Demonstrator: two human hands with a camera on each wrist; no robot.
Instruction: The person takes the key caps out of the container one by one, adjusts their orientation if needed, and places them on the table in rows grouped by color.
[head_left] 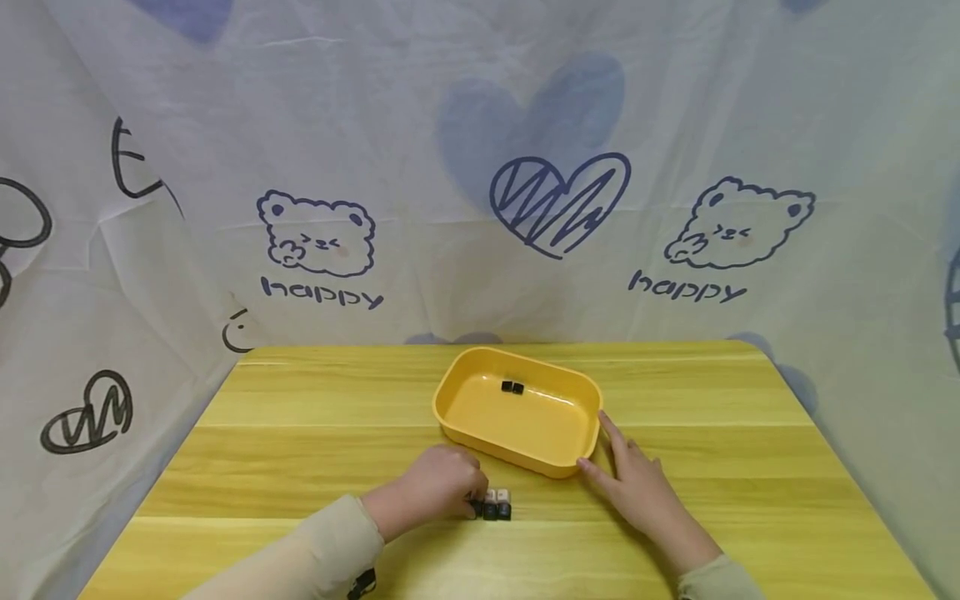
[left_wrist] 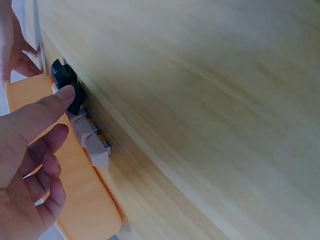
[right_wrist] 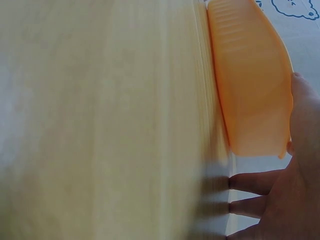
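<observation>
My left hand [head_left: 438, 483] is at the left end of a small block of keycaps on the table. Its thumb lies on a black keycap [left_wrist: 75, 102] in the left wrist view, apparently pinching it; the index fingertip is hidden. Black keycaps [head_left: 497, 511] make up the near row, and pale keycaps [head_left: 497, 495] stand behind them. Beyond is a yellow tray [head_left: 517, 454], holding two small black keycaps [head_left: 512, 387] near its far wall. My right hand [head_left: 637, 487] touches the tray's right corner with thumb and finger, its other fingers spread and fairly straight in the right wrist view.
The wood-grain table [head_left: 300, 442] extends to both sides of the tray. Behind it and at the sides hangs a pale cloth [head_left: 420, 250] printed with hearts and bears. A dark object [head_left: 362, 583] shows by the left sleeve [head_left: 315, 550].
</observation>
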